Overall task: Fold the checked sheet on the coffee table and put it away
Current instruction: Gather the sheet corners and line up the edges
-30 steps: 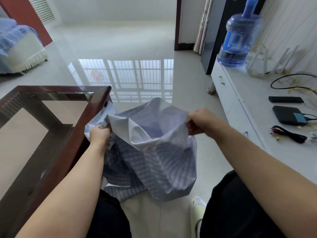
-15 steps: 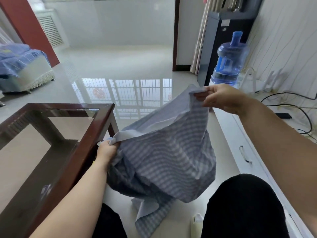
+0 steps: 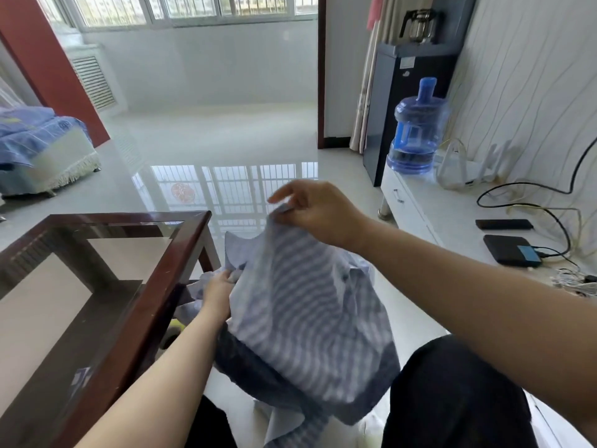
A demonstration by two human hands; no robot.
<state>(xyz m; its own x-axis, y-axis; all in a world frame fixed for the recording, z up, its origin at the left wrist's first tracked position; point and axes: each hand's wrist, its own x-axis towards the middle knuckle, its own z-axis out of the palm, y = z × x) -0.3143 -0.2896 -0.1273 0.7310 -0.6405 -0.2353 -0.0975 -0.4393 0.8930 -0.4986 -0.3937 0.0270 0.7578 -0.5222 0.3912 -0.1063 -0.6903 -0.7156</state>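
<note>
At the far left stands a seat draped in a blue patterned cover with a white fringe [image 3: 48, 150], and behind it rises a red wall panel [image 3: 48, 59]. Nearer, a dark reddish-brown wooden coffee table with a glass top [image 3: 181, 253] fills the lower left; this surface shows a lower shelf through the glass.

Just beside the table's right edge, the left hand [image 3: 221, 287] has its grip clenched on a bunched edge of the blue-and-white checked sheet [image 3: 307, 318]. The sheet is off the surface: it hangs in the air between the 2 hands, in front of the person's dark trousers [image 3: 452, 399], and its lower folds drop toward the glossy white tiled floor [image 3: 210, 140]. The cloth is blurred, so its pattern reads mostly as stripes.

The right hand [image 3: 318, 211] is raised higher and pinches the sheet's top edge between thumb and fingers, with the forefinger lifted clear.

Farther right, a blue plastic water jug [image 3: 416, 130] stands on the end of a long white low cabinet [image 3: 400, 202], next to a dark upright water dispenser [image 3: 403, 92]. On the cabinet's top lie a slim black remote [image 3: 504, 224], a black box with a blue label [image 3: 512, 253] and black cables [image 3: 533, 195]. No writing or brand can be read on any of these; the label is too small to tell.
</note>
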